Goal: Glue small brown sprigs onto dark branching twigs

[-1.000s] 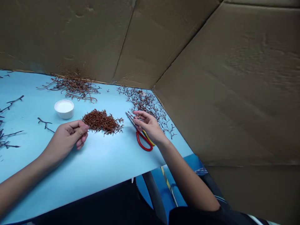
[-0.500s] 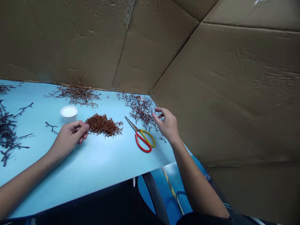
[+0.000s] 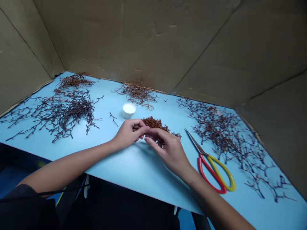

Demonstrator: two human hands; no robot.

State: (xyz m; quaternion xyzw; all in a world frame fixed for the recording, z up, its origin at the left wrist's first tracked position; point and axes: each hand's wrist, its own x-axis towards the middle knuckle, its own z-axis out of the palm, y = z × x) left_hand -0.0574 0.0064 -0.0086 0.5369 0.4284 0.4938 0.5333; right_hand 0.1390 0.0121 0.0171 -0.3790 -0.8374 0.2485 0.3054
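My left hand (image 3: 128, 133) is closed in a pinch just in front of a heap of short reddish-brown stem pieces (image 3: 155, 123). Whatever lies between its thumb and finger is too small or hidden to make out. My right hand (image 3: 170, 150) meets it at the fingertips, its thumb and curved index finger apart, with nothing visible between them. Both hands cover the near side of the heap. Scissors (image 3: 203, 156) with one red and one yellow handle lie to the right, blades pointing away from me.
A small white cup (image 3: 129, 111) stands behind my left hand, near a single dark twig (image 3: 113, 118). Dark branched twigs (image 3: 76, 110) spread at left, more twigs (image 3: 220, 134) at right. Thin brown stems (image 3: 137, 93) lie by the cardboard wall (image 3: 144, 41) enclosing the blue table (image 3: 115, 169).
The view has swung left. My right hand has come away from the twigs on the right and moved over to my left hand, which stays pinched by the heap.
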